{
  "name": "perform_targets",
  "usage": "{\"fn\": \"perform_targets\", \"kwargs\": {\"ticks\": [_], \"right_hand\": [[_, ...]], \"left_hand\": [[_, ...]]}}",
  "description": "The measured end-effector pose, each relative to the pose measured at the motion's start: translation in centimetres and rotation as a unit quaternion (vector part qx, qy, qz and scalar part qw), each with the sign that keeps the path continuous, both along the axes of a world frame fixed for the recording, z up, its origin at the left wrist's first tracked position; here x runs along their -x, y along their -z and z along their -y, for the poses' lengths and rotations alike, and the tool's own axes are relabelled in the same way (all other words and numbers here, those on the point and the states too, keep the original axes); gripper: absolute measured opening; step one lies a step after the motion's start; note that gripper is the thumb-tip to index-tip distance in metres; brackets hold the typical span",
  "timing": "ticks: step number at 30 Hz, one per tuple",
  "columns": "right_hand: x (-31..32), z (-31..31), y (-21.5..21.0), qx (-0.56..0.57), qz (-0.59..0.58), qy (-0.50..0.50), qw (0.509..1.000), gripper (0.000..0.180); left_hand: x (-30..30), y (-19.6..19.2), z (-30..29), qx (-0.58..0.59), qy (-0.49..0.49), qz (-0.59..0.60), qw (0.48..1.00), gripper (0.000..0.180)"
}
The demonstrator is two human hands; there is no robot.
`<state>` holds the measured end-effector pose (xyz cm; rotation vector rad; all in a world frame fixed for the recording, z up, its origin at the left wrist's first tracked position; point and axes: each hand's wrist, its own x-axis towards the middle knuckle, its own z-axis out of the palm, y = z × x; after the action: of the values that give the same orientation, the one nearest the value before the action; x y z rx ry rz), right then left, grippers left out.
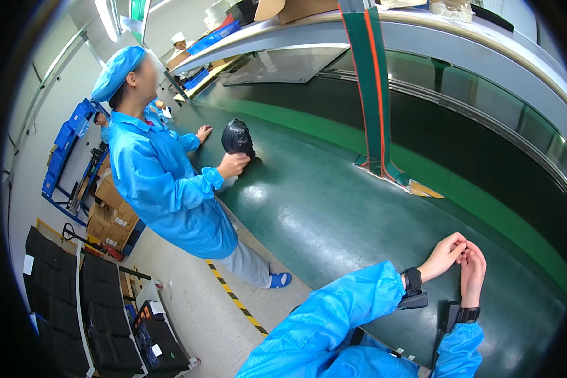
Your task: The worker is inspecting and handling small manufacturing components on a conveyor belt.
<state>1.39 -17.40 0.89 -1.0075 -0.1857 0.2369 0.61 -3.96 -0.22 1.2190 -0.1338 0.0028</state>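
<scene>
Over the green work surface (353, 220) at the right, my left hand (444, 255) and my right hand (473, 269) meet at the fingertips. The left fingers curl inward, and the right fingers bend over against them. Whatever lies between them, if anything, is hidden. Black straps with small dark boxes circle both wrists, below blue sleeves. Farther left a co-worker (160, 170) in a blue coat and cap stands at the same table. That person's one hand grips a black wrapped object (237, 138); the other rests near the table edge.
A green post (373, 94) with an orange stripe rises from the table, its foot taped. Behind runs a dark belt (472, 145) under a long shelf (460, 41). Black crates (110, 315) on a wheeled rack and cardboard boxes (110, 217) stand at the left.
</scene>
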Motion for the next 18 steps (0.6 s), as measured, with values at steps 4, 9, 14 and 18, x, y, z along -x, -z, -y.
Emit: {"fn": "perform_targets", "kwargs": {"ticks": [4, 9, 14, 18], "right_hand": [[-0.11, 0.13, 0.1, 0.007, -0.007, 0.001, 1.0, 0.029], [-0.1, -0.09, 0.0, 0.011, -0.007, 0.005, 1.0, 0.03], [-0.14, -0.19, 0.21, 0.015, -0.008, 0.009, 1.0, 0.032], [-0.16, -0.17, 0.09, 0.015, -0.004, 0.005, 1.0, 0.032]], "left_hand": [[-0.1, 0.33, 0.1, 0.023, 0.008, 0.015, 1.0, 0.009], [0.07, -0.3, -0.1, 0.006, 0.001, 0.013, 1.0, 0.01], [-0.01, -0.11, -0.03, 0.013, 0.0, -0.013, 1.0, 0.011], [-0.16, 0.09, 0.01, 0.003, -0.004, 0.004, 1.0, 0.011]]}}
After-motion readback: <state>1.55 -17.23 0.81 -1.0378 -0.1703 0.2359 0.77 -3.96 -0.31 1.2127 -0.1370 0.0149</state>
